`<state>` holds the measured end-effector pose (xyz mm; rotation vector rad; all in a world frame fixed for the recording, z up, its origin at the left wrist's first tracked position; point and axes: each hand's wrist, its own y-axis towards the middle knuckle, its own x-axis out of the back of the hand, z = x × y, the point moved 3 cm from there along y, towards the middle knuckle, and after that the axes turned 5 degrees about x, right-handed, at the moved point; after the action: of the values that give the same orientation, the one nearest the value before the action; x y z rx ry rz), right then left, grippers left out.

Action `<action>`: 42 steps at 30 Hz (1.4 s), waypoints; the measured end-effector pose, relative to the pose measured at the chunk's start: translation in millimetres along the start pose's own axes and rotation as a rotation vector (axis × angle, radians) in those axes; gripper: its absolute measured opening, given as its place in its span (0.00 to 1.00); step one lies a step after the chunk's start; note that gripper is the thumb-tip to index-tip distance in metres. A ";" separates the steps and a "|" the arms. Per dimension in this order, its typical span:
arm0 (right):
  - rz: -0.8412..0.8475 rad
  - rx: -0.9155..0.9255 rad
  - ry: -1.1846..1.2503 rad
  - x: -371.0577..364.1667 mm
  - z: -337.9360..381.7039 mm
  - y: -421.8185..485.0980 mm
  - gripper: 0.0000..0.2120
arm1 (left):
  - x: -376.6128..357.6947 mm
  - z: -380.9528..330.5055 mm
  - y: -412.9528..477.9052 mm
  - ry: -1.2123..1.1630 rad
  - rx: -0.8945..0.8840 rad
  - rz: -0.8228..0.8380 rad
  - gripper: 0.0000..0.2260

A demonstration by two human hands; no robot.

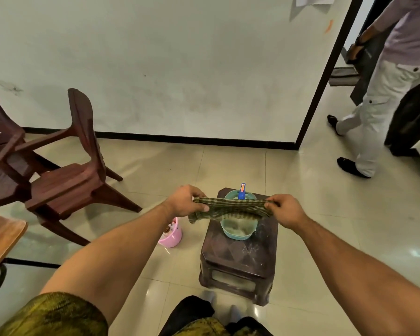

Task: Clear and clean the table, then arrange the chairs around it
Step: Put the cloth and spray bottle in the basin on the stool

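Observation:
A green checked cloth (230, 209) is stretched between my two hands above a teal basin (238, 230). My left hand (186, 201) grips its left end and my right hand (285, 209) pinches its right end. The basin stands on a low dark brown stool (238, 260), with a second teal bowl and a blue bottle (241, 192) behind the cloth. A dark wooden chair (75, 175) stands to the left, with another chair (0, 139) beyond it. The corner of a light wooden table (0, 238) shows at the left edge.
A small pink bucket (172, 235) sits on the tiled floor left of the stool. A person in white trousers (371, 122) walks through the doorway at the right. A dark cabinet (412, 117) stands at the far right.

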<state>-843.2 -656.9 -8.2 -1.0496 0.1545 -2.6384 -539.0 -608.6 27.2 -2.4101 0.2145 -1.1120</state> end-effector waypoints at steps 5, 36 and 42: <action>-0.135 -0.209 0.154 -3.5 -6.4 -2.0 0.09 | 3.6 2.6 3.8 -0.198 0.073 -0.085 0.10; 0.185 -0.106 0.106 -94.2 22.9 11.2 0.07 | -37.3 -3.7 56.9 0.055 -0.088 0.321 0.07; 0.033 -0.089 -0.056 -94.3 13.0 10.9 0.07 | -54.3 -8.3 77.9 0.177 -0.224 0.196 0.09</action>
<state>-766.7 -637.7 -62.7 -1.1383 0.2764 -2.5910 -576.8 -661.8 -42.3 -2.4151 0.6512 -1.2662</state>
